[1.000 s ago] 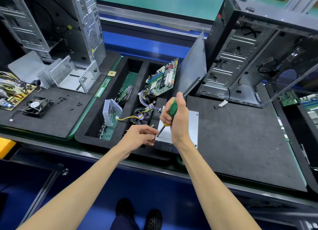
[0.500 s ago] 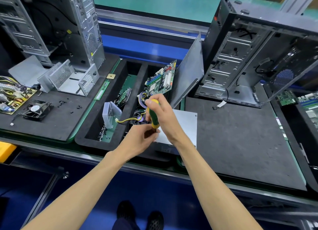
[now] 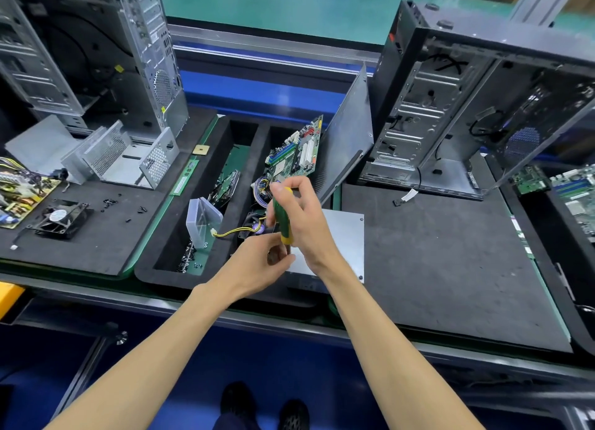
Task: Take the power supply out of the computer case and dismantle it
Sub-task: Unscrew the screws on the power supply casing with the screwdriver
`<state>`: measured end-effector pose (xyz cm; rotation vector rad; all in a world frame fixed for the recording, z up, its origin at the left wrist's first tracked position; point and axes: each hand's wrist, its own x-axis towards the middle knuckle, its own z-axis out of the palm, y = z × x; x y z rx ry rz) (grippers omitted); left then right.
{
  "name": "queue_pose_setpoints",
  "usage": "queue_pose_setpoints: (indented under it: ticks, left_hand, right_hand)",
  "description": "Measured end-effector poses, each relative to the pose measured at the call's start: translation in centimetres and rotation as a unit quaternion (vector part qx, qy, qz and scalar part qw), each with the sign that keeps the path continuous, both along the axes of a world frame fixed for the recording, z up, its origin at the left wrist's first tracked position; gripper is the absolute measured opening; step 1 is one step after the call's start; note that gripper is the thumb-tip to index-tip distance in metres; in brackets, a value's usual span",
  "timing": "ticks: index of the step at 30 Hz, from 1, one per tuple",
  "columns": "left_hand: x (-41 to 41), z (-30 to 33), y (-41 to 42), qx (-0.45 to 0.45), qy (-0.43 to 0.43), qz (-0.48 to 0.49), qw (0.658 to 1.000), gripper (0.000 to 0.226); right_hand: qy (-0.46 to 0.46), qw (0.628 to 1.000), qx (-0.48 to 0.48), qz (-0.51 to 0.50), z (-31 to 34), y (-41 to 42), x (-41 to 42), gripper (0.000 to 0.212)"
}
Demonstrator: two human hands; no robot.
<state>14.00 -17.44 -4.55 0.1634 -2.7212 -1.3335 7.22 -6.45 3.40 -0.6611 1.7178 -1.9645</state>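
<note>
The grey metal power supply (image 3: pixel 343 236) lies flat on the black mat at the bench's front edge, its near left corner under my hands. My right hand (image 3: pixel 304 217) grips a green and yellow screwdriver (image 3: pixel 280 218), held almost upright with the tip down at that corner. My left hand (image 3: pixel 264 262) pinches the screwdriver's shaft just below the handle; the tip itself is hidden by my fingers. The open black computer case (image 3: pixel 450 107) stands behind the power supply to the right.
A black foam tray (image 3: pixel 225 281) left of the power supply holds a motherboard (image 3: pixel 296 151), cables and a clear plastic box (image 3: pixel 201 222). A loose side panel (image 3: pixel 349 139) leans against the case. Another case (image 3: pixel 96 52), a metal cage, a fan (image 3: pixel 59 218) and a circuit board sit at left.
My right hand swung the screwdriver from a slant to nearly upright and shifted left over the power supply's corner. My left hand closed in on the shaft.
</note>
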Motion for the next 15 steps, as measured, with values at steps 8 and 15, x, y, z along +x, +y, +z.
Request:
queue_pose_setpoints:
  ticks: [8, 15]
  left_hand:
    - [-0.53, 0.27, -0.61, -0.046, -0.011, 0.031, 0.998, 0.016]
    - [-0.65, 0.75, -0.60, -0.006, 0.005, -0.030, 1.000, 0.016]
  right_hand:
    - [-0.020, 0.999, -0.024, 0.011, 0.35, 0.06, -0.19, 0.038]
    - [-0.005, 1.000, -0.004, -0.003, 0.13, 0.66, -0.64, 0.030]
